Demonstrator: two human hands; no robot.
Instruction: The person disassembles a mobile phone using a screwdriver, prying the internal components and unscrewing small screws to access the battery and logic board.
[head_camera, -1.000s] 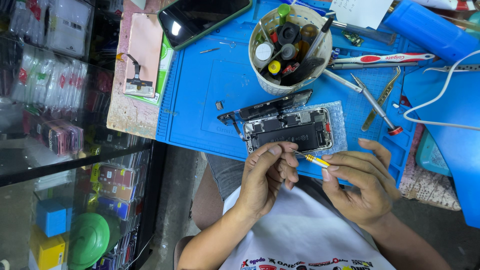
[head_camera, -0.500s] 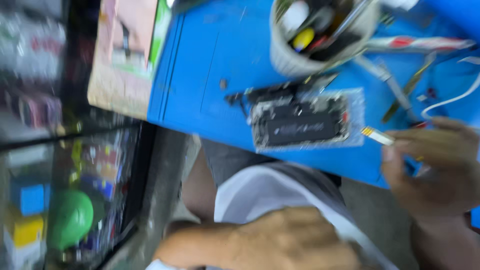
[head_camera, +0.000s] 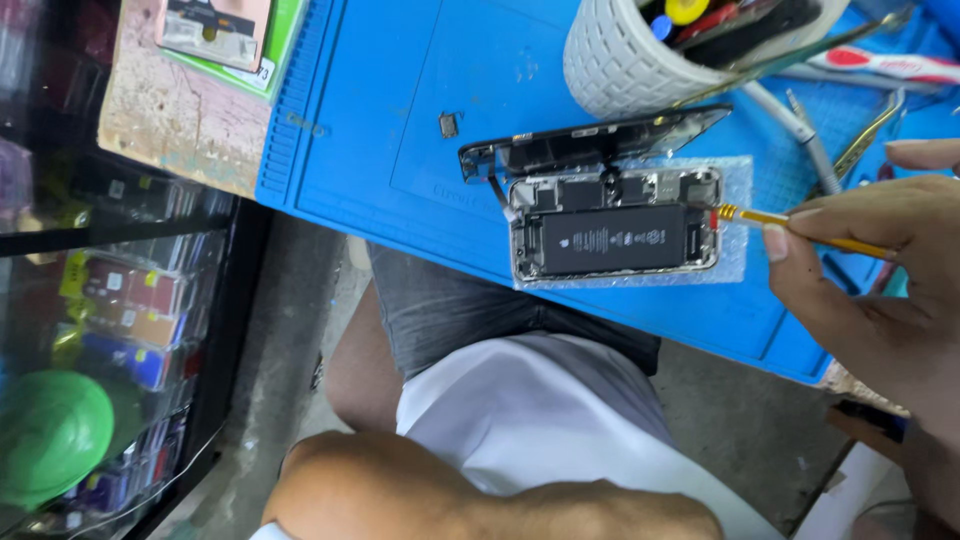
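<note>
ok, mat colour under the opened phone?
Blue mat, head view; phone lies on it.

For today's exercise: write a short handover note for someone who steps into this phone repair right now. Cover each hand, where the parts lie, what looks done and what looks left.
Right hand: grip closed on a yellow-handled screwdriver, tip at the right edge of the opened phone.
Left hand: out of view; only the forearm shows, low over the lap.
Phone lies on a bubble-wrap pad on the blue mat. Its screen panel stands tilted open along the far side.
A small loose part sits on the mat; a white tool cup stands behind.
Done: phone opened, battery exposed.
Left: apparently the internal work and closing up.
</note>
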